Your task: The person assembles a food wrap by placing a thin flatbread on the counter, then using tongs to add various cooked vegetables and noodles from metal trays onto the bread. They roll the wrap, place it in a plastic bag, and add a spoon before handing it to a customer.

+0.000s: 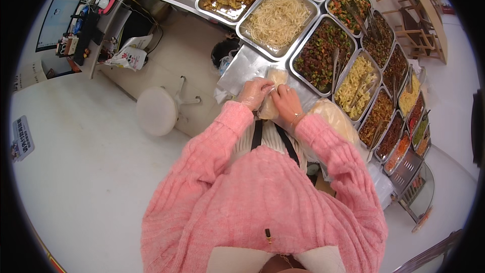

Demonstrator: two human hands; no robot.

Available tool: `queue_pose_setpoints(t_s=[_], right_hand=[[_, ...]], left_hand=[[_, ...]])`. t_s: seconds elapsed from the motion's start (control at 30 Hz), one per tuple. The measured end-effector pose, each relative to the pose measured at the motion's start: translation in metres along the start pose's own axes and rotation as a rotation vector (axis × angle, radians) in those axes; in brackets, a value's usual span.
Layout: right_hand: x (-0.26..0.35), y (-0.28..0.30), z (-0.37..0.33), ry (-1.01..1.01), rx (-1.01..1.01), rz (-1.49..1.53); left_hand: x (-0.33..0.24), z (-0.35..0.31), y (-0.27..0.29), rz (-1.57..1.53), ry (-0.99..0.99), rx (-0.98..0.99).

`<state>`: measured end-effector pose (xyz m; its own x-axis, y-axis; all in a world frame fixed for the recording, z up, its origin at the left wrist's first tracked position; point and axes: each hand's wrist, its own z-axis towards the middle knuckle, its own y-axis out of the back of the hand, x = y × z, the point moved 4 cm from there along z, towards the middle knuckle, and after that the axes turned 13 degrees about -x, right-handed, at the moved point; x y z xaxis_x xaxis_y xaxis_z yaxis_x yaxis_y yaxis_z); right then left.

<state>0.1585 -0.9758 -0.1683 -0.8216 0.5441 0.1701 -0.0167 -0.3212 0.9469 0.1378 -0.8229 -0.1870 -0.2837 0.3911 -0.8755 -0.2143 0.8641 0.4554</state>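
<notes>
A pale rolled wrap (277, 75) lies lengthwise at the counter's near edge, seemingly in a thin clear bag. My left hand (253, 94), in what looks like a clear plastic glove, pinches at its left side with the fingertips pressed together. From the right, my right hand (287, 102), with a bracelet at the wrist, has its fingers closed on the wrap's middle. The fingertips of both hands nearly meet. Just right of my right forearm sits a clear bag of pale flatbreads (334, 120).
Beyond my hands stand metal trays of food, among them shredded noodle-like strips (277, 17), a dark chopped dish (323, 53) and yellow pieces (358, 83), several with tongs. A round white stool (157, 111) stands left on the floor, near a bin (225, 53).
</notes>
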Motion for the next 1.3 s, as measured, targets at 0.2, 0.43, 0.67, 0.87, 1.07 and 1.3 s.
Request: queue_pose_setpoints(t_s=[0.2, 0.43, 0.67, 0.87, 1.07, 1.3], right_hand=[[-0.012, -0.002, 0.001, 0.118, -0.061, 0.273], [-0.034, -0.003, -0.041, -0.72, -0.231, 0.627], [-0.015, -0.027, -0.1, -1.692, -0.252, 1.349], [-0.022, 0.029, -0.041, -0.94, -0.386, 0.941], [-0.02, 0.003, -0.002, -1.109, -0.421, 1.481], [-0.009, -0.039, -0.01, -1.27, -0.164, 1.452]], left_hand=[[-0.008, 0.01, -0.006, 0.359, -0.43, 0.063], [0.042, -0.016, -0.031, -0.992, 0.987, 0.12], [0.049, 0.002, -0.02, -1.445, 1.291, 0.011], [-0.002, 0.004, -0.014, -0.315, -0.001, 0.12], [0.014, 0.009, -0.042, -0.188, -0.077, 0.222], [0.04, 0.017, -0.035, -0.771, 0.83, 0.216]])
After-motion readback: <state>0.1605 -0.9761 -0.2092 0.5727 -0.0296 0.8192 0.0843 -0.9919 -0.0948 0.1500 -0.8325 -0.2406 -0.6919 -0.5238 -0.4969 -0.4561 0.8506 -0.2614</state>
